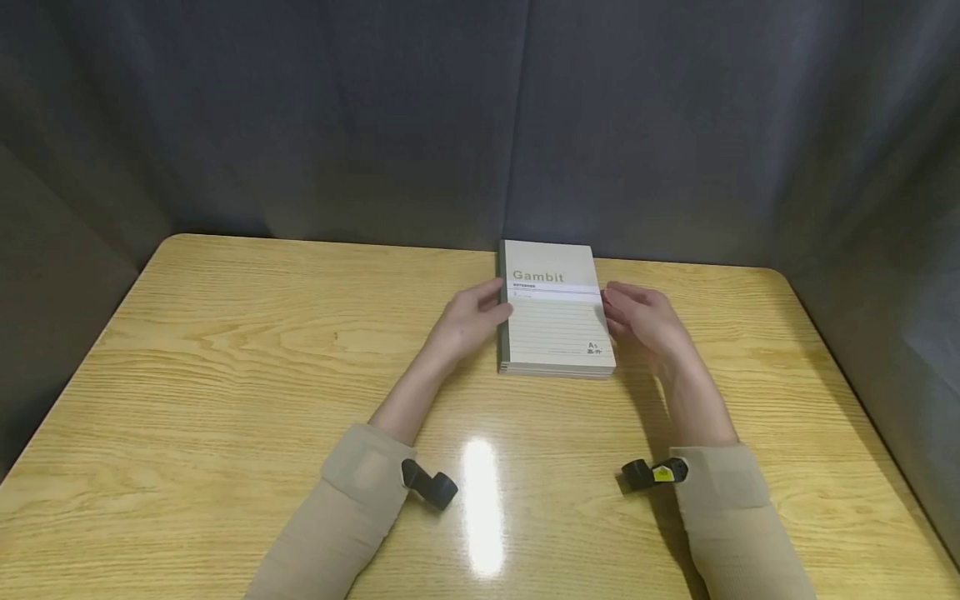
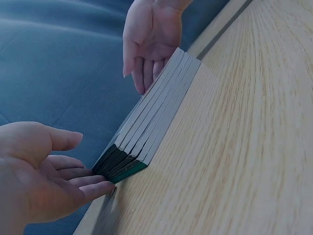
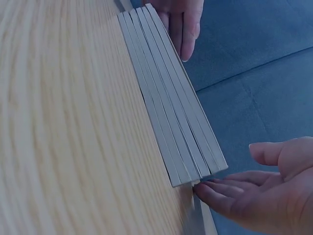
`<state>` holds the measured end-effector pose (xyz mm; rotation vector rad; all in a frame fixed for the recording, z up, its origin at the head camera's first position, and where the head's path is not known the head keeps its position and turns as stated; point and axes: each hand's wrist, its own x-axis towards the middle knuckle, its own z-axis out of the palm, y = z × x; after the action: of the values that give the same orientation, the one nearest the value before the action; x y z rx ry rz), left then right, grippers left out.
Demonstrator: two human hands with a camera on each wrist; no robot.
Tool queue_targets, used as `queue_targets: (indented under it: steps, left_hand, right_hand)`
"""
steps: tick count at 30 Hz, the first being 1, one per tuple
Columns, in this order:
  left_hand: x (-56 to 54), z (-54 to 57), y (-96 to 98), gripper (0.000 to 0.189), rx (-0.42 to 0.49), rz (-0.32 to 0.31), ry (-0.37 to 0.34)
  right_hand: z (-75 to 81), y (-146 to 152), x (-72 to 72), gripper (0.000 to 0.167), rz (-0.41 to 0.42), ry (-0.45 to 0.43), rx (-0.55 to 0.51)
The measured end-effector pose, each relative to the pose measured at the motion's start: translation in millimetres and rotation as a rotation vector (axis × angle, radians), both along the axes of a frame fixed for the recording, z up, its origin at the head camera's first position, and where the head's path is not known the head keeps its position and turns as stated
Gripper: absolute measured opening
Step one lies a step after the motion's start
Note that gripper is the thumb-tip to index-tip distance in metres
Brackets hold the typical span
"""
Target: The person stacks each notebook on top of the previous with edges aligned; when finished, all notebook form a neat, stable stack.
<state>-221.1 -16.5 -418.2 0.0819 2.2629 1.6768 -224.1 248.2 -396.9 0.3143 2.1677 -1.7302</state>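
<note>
A neat stack of several notebooks (image 1: 558, 321) lies flat at the far edge of the table, its top cover printed "Gambit". Along the dark spine side is my left hand (image 1: 471, 321), fingers nearly straight and their tips at the stack's side. On the opposite side my right hand (image 1: 647, 321) has its fingers against or very close to the page edges. In the left wrist view the left fingertips (image 2: 105, 187) meet the spines low down, thumb raised clear. The right wrist view shows the right fingertips (image 3: 205, 188) at the stack's lower corner, thumb apart.
The wood-grain table (image 1: 225, 375) spreads out on both sides of the stack. A dark grey curtain (image 1: 337, 125) hangs behind the table's far edge and at both sides. Each sleeve cuff carries a small black wrist camera (image 1: 442, 490).
</note>
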Motion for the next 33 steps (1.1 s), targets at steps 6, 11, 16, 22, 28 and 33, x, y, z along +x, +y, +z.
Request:
queue_targets:
  steps: [6,11,16,22,28,33]
  left_hand:
    - [1.3,0.2,1.3,0.063,0.054,-0.029,-0.032]
    - [2.3,0.3,0.9,0.065,0.08,-0.046,-0.05]
    - [2.3,-0.5,0.3,0.066,0.102,-0.049,-0.062]
    - [2.8,-0.8,0.2,0.067,0.107,-0.057,-0.07]
    - [2.3,-1.1,1.0,0.067,0.104,-0.073,-0.058]
    - [1.7,-0.7,1.6,0.068,0.097,-0.084,-0.062]
  right_hand:
    - [-0.1,-4.3,2.4,0.066,0.061,0.019,0.059]
    - [-0.1,-5.0,3.7,0.069,0.091,0.002,0.073]
    - [1.1,-6.5,4.5,0.07,0.104,-0.024,0.089]
    - [2.6,-8.1,4.8,0.071,0.122,-0.034,0.083]
    - [5.5,-8.8,5.2,0.072,0.132,-0.044,0.082]
    - [6.8,-8.4,5.1,0.072,0.131,-0.053,0.065]
